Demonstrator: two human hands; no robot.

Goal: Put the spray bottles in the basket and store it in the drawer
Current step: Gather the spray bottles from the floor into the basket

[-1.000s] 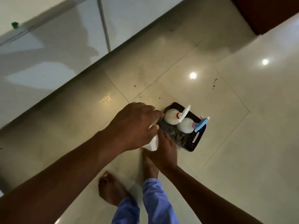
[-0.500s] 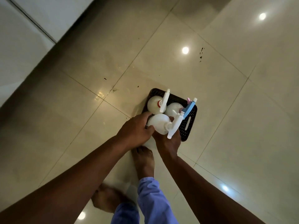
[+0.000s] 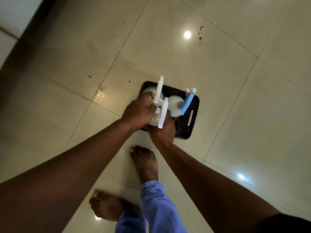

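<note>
Both hands, left hand (image 3: 138,111) and right hand (image 3: 162,130), clasp a white spray bottle (image 3: 162,113) at the near-left corner of a dark basket (image 3: 189,121) on the tiled floor (image 3: 235,98), beside two other bottles.

Both hands on the near white spray bottle (image 3: 161,115) inside the dark basket (image 3: 190,121) on the tiled floor (image 3: 235,98): left hand (image 3: 139,111) gripping, right hand (image 3: 162,132) beneath; blue-triggered bottle (image 3: 175,105) alongside.
</note>
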